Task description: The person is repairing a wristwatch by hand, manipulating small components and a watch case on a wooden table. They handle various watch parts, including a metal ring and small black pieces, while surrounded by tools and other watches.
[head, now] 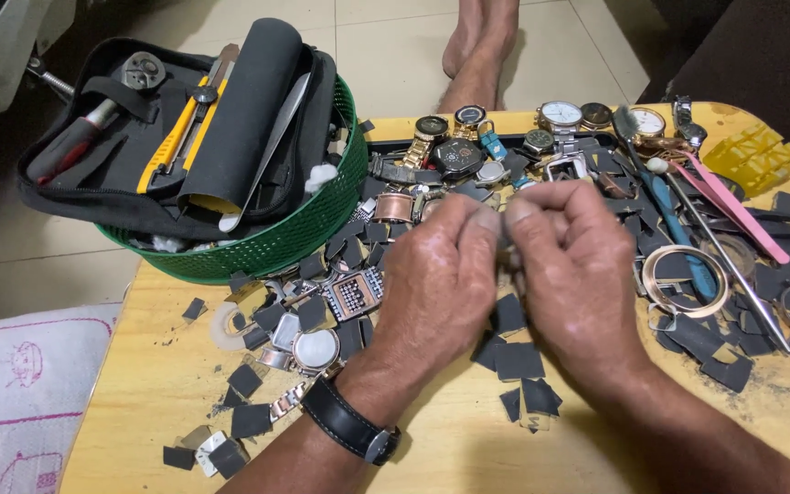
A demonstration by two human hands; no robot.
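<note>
Nearest, the left hand (436,293) and right hand (578,274) meet fingertip to fingertip, pinching a small part (505,245) that is mostly hidden between them. Dark cut scraps (518,361) litter the bench (157,384) beneath; if dropped, the part could vanish among them. Beyond the hands lie watches (468,119); far left, a green basket (313,229).

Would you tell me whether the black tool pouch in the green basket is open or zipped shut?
Open: the black tool pouch lies spread, its tools exposed.
</note>
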